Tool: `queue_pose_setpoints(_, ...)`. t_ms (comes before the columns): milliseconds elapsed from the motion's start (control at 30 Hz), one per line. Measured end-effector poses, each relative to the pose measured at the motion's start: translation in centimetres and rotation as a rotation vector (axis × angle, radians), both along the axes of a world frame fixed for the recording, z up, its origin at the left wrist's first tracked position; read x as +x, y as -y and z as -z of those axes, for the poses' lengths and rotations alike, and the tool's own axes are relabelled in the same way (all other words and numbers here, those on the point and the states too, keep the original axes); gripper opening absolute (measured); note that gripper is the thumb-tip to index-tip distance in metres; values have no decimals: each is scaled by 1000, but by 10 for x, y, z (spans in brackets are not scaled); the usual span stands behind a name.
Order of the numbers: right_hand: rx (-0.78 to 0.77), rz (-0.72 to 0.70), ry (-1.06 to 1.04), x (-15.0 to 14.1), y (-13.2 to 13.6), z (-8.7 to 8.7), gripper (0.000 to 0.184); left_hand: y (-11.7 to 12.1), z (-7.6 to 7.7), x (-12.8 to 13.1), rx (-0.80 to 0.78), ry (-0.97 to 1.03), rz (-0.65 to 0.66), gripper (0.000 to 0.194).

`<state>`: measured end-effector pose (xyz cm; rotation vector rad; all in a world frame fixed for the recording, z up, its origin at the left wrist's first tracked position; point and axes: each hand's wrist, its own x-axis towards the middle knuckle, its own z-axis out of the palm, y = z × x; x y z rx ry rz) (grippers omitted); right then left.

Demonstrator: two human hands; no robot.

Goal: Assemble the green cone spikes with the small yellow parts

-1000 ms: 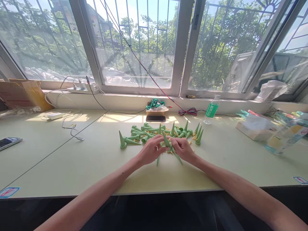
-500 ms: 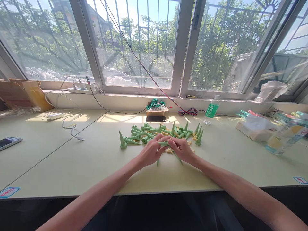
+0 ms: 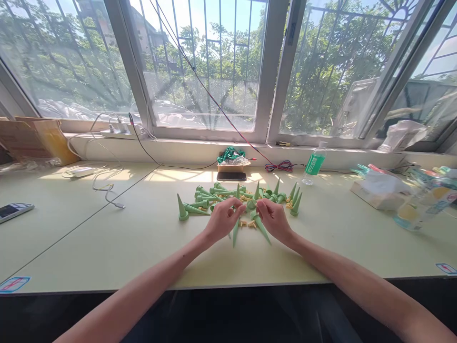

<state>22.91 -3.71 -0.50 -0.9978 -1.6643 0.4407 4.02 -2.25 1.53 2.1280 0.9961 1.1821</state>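
Note:
My left hand [image 3: 224, 218] is closed over the near side of a pile of green plastic spikes [image 3: 214, 190]. A thin green tip [image 3: 229, 236] juts out below its palm, seemingly from a spike in its grip, mostly hidden by the fingers. To its right, my right hand [image 3: 274, 219] pinches thumb and forefinger together; what they hold is too small to make out. The hands are apart. Between them lie small yellow plastic pieces [image 3: 252, 224] and a green spike [image 3: 262, 228] pointing toward me. One spike [image 3: 182, 208] stands upright at the left.
Behind the pile are a black phone [image 3: 231, 176] and a small box [image 3: 233, 167] with green cord. A water bottle [image 3: 314, 164] stands back right, near a tissue box [image 3: 374, 193] and a plastic package [image 3: 426, 205]. White cables [image 3: 109, 193] and another phone [image 3: 16, 211] lie left.
My hands, together at a green spike before, have moved apart. The spike has left the space between them, and more of the spikes and yellow pieces on the table shows.

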Motion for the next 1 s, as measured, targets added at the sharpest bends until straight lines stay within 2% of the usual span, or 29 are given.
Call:
queue_pose_setpoints(133, -19, -79, 8, 0, 1, 2, 41, 0, -1, 1, -313, 34, 172, 62)
queue_pose_setpoints(200, -19, -125, 46, -1, 2, 3, 41, 1, -2, 1, -408, 29, 234, 70)
queue_pose_setpoints(467, -13, -190, 71, -1, 4, 3, 42, -1, -4, -5, -472, -12, 299, 64)
queue_pose_setpoints(633, -49, -189, 39, -1, 4, 3, 46, -2, -1, -8, -369, -19, 306, 54)
queue_pose_setpoints(833, -106, -184, -35, -3, 6, 0, 53, 7, -5, -3, 26, -58, 205, 34)
queue_pose_setpoints(1000, -116, -190, -37, -5, 10, -7, 56, 7, -3, -5, 140, -90, 217, 28)
